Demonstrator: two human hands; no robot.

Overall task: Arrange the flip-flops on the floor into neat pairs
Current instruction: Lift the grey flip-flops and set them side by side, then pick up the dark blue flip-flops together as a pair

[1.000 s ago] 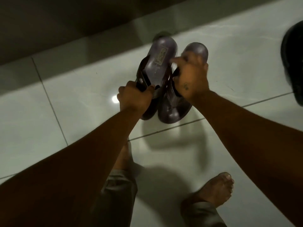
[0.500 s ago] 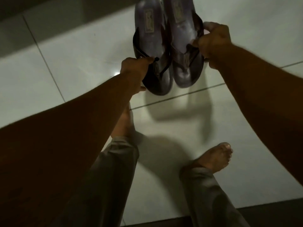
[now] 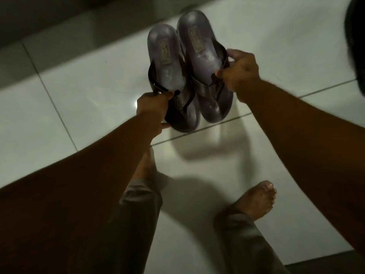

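Two dark purple-brown flip-flops are side by side, heels pointing away from me, toes toward me. My left hand [image 3: 153, 107] grips the strap of the left flip-flop [image 3: 167, 64]. My right hand [image 3: 240, 71] grips the strap and outer edge of the right flip-flop [image 3: 199, 46], which sits slightly farther from me. Both appear lifted a little above the white tile floor [image 3: 88, 86]; their shadow falls on the tiles below them.
My two bare feet [image 3: 256, 200] and grey trouser legs [image 3: 134, 224] are below the flip-flops. A dark step or wall base [image 3: 59, 20] runs along the far left. A dark object [image 3: 355, 36] sits at the right edge.
The pair went from overlapping to side by side. In the view both flip-flops rose, then dropped back toward the middle, still held by both hands.
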